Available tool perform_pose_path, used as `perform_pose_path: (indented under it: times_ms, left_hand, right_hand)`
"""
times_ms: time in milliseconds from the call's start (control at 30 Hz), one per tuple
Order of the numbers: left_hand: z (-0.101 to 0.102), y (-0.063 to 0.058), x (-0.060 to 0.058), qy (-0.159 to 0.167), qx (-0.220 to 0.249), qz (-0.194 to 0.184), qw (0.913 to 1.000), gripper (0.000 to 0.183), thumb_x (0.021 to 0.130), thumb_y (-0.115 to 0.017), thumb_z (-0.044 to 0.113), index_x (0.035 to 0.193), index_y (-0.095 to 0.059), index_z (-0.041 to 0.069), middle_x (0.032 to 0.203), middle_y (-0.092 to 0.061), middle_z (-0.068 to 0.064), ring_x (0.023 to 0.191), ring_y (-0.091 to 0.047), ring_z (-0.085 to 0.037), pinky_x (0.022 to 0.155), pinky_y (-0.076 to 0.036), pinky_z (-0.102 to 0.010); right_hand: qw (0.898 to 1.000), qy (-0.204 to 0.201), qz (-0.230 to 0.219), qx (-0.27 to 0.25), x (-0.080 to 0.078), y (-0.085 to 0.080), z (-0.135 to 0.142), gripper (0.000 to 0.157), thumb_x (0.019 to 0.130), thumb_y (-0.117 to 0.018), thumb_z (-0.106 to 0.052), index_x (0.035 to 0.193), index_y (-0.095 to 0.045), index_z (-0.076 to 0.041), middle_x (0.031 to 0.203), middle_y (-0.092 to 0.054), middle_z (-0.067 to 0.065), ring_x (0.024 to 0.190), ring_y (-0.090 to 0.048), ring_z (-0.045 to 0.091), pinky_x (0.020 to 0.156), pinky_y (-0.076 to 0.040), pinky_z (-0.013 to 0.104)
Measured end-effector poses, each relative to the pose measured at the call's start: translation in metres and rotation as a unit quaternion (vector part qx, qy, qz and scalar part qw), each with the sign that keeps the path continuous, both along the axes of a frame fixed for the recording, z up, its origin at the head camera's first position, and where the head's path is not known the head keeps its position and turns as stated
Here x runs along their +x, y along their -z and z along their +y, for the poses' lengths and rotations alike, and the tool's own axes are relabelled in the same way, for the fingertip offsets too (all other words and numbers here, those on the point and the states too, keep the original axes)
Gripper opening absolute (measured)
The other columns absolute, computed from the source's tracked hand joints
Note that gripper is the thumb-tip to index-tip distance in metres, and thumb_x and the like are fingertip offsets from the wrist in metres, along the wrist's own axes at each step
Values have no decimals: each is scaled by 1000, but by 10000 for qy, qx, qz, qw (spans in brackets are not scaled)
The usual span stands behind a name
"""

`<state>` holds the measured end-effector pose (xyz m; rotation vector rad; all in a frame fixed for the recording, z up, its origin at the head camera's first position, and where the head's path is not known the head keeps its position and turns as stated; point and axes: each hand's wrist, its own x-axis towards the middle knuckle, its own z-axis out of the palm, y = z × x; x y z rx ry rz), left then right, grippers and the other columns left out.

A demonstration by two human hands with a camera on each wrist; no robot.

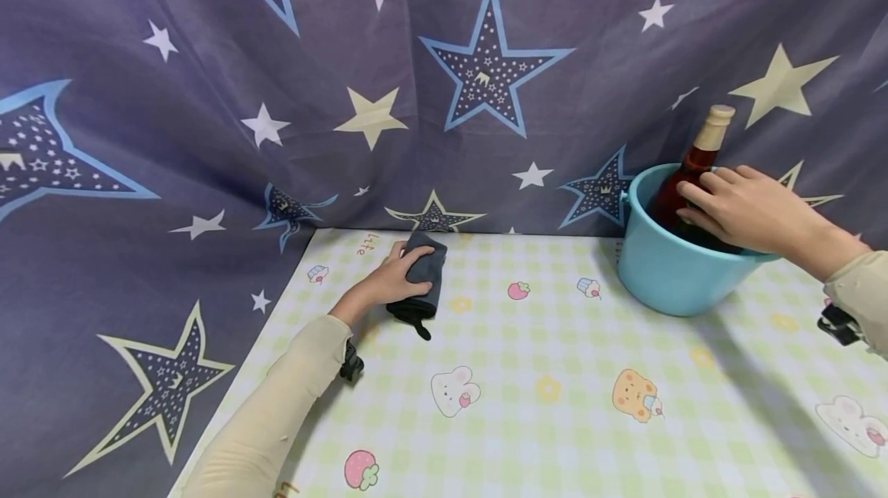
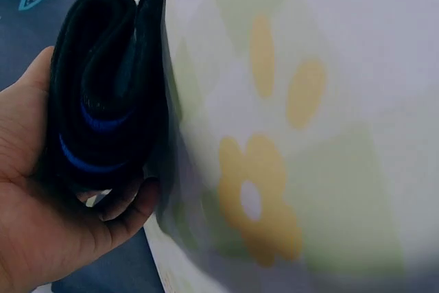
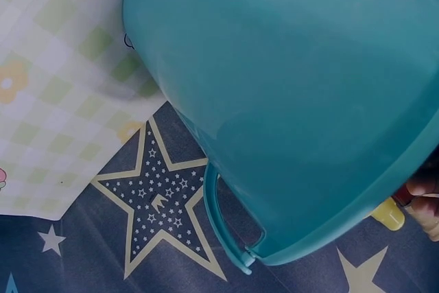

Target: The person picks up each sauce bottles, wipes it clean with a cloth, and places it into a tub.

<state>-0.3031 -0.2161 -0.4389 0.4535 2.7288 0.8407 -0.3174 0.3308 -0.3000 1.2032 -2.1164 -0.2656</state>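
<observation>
My left hand (image 1: 390, 280) grips a rolled dark grey towel (image 1: 426, 270) on the left part of the table. A short black loop hangs off the towel's near end. In the left wrist view, the towel's end (image 2: 103, 87) shows spiral layers with blue edging, and the thumb and fingers curl round it. On the right, my right hand (image 1: 759, 209) holds a brown glass bottle (image 1: 697, 162) with gold foil on its neck. The bottle leans inside a light blue bucket (image 1: 666, 274), whose wall hides its base. In the right wrist view, the bucket (image 3: 274, 87) covers most of the bottle.
A checked tablecloth (image 1: 499, 351) with cartoon prints covers the table. Dark curtains (image 1: 472, 166) with stars rise along its back and left edges. The bucket stands near the back edge, and its handle (image 3: 219, 217) hangs down at the side.
</observation>
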Motion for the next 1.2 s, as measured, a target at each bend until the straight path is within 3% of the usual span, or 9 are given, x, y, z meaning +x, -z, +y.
perform_pose_path:
  times_ms: [267,667,1000,1100,1200]
  left_hand:
    - [-9,-4,-4,147,-262,-398,9988,74,102,-58,44,164,-20,28,167,-1,-25,151,-10,-56,111,-26,-74]
    - [-10,2,-19,237,-426,-614,9969,77,101,-55,50,164,-15,32,167,-3,-25,152,-6,-53,113,-20,-74]
    - [-14,-4,-16,38,-270,-212,9994,76,100,-60,48,164,-22,29,163,-9,-28,149,-18,-54,109,-29,-74]
    - [-20,-15,-13,-153,-206,61,9997,77,100,-59,48,164,-23,25,163,-6,-29,148,-16,-56,107,-26,-77]
    - [-22,-34,-10,-368,113,331,9987,78,101,-58,48,164,-20,22,164,-6,-28,149,-13,-56,109,-23,-77]
  right_hand:
    - [10000,-34,29,-36,2,0,0,69,110,-17,-54,103,-59,0,73,-55,14,61,-53,30,53,-42,44]
    - [9999,-5,127,-90,5,1,6,68,111,-17,-54,101,-59,-1,72,-54,14,60,-52,30,54,-42,44]
    - [9992,32,-61,-396,7,-3,0,70,110,-22,-56,103,-62,1,70,-52,13,56,-48,27,52,-39,41]
    - [9974,75,-175,-698,8,-8,-8,73,109,-25,-57,108,-65,3,74,-55,15,56,-47,27,52,-40,42]
    - [9936,226,-317,-1058,10,-18,-19,72,108,-27,-57,114,-66,3,83,-59,19,59,-50,30,55,-43,46]
